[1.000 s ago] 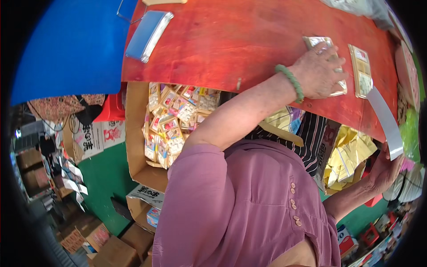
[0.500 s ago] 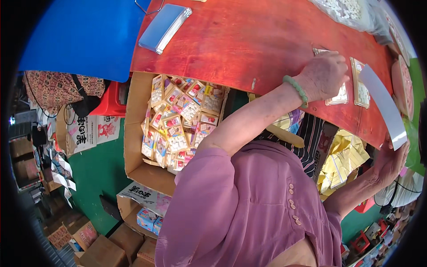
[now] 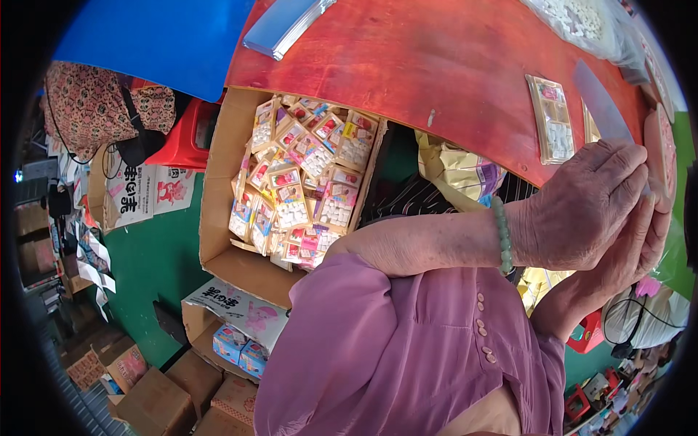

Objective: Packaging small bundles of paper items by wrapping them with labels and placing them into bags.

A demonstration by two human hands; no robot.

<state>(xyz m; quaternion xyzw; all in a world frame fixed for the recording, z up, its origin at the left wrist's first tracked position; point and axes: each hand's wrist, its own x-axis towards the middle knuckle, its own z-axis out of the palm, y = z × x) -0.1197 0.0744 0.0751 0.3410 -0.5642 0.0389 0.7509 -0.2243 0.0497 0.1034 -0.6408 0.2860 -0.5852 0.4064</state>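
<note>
A clear, bendy plastic strip (image 3: 602, 100) rises from between my two hands at the right end of the red table. My left hand (image 3: 585, 207), with a green bead bracelet at the wrist, has its fingers closed at the strip's lower end. Close against it, my right hand (image 3: 640, 243) is closed on the same end, its grip partly hidden by the left. Beside them on the table lies a small shallow pack (image 3: 552, 120) of white pieces with a printed card. Another such pack (image 3: 590, 127) shows only partly behind the strip and my left hand.
An open cardboard box (image 3: 225, 182) full of similar packs stands below the table's front edge. Clear sheets (image 3: 287, 29) are stacked on the table's far left. A clear bag of white pieces (image 3: 578, 22) lies at the far right. Yellow wrapping (image 3: 440, 163) sits under the edge.
My left hand has left the packs and moved right and nearer, joining my right hand at the strip. The whole view has shifted slightly.
</note>
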